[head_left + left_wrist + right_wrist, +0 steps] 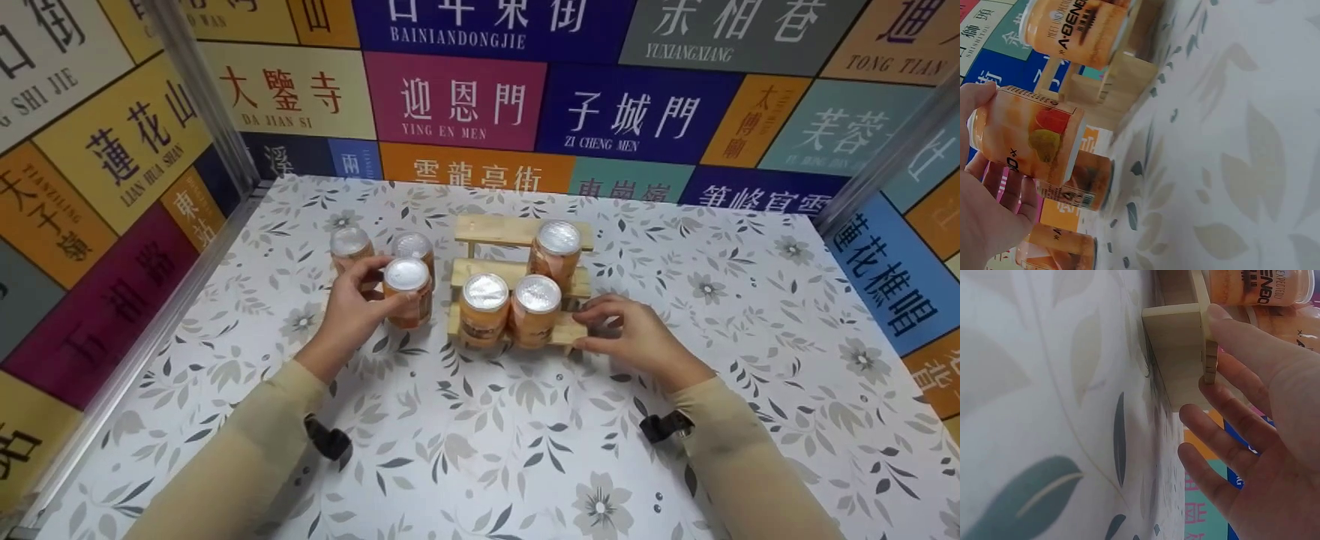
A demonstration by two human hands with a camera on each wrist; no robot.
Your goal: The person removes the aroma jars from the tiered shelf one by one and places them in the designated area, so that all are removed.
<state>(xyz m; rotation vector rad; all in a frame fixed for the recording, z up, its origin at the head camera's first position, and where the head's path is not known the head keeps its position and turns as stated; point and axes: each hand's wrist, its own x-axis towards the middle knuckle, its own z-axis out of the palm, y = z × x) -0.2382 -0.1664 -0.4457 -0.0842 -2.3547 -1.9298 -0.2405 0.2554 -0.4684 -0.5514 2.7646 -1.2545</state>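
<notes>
My left hand [356, 311] grips an orange can [407, 296] with a silvery lid between thumb and fingers. In the left wrist view this can [1033, 135] shows a fruit picture and hangs clear of the tablecloth. Close behind it stand two similar cans, the left one [349, 244] and the right one [413, 246]. A stepped wooden rack [491, 230] is to their right. Two cans [484, 311] [535, 315] stand side by side on its lowest step, and another can [557, 255] stands higher up. My right hand [637, 334] holds the right end of the lowest step [1210, 349] between thumb and fingers.
A white tablecloth [480, 450] with grey leaves and flowers covers the table. Coloured panels [454, 101] with Chinese lettering rise behind it and on both sides. Metal posts [217, 112] stand at the back corners.
</notes>
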